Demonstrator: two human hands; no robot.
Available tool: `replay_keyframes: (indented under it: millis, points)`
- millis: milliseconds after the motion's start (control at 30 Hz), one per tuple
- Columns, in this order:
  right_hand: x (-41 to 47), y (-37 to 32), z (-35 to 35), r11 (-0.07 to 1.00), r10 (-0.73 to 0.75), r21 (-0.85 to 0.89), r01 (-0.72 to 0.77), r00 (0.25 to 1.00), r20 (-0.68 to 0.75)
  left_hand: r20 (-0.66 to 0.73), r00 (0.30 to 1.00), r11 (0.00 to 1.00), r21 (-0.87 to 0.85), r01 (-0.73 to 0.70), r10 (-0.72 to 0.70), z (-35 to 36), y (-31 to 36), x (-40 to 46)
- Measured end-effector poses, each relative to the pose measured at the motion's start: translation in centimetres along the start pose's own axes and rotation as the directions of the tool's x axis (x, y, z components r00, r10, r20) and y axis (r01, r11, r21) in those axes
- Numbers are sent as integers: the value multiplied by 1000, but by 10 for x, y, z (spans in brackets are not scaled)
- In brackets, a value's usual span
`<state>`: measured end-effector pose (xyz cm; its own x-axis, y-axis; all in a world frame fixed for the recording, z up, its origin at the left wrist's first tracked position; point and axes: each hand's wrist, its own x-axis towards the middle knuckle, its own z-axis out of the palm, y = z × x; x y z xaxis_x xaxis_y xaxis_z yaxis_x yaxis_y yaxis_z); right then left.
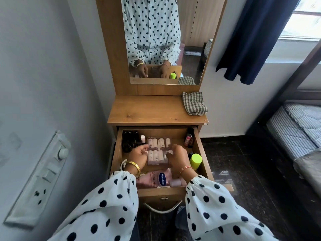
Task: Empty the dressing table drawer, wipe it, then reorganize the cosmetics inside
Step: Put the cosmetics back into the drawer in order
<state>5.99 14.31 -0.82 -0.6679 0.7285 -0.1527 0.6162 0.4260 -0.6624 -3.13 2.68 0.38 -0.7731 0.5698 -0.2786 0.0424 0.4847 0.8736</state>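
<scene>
Drawer (199, 141), wooden, pulled out under the tabletop. Centre: clear case (158, 151) of pale tubes in two rows. Left hand (138, 156) and right hand (178, 156) grip its sides, fingers curled. Front: pink Vaseline pouch (156, 178). Right: lime-capped bottle (195, 160).

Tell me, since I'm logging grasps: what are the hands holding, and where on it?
Both hands grip the clear case of small tubes in the drawer: left hand at its left edge, right hand at its right edge.
</scene>
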Motion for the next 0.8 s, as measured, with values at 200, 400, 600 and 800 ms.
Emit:
replay_keyframes:
  millis: [200,400,600,800]
  points:
    - [-26,-10,-15,983,-115,142,120,993,-40,71,990,992,4,-124,123,-27,9,-37]
    - [-73,-12,-29,967,-172,168,189,979,-114,-91,974,978,51,-204,208,-32,-14,-79]
    - [-112,4,-24,952,-304,-47,301,949,-81,-183,903,908,242,-342,389,-24,-36,-107]
    - [-137,30,-2,863,-481,-281,421,855,-197,-59,867,827,338,-449,495,-23,-44,-120]
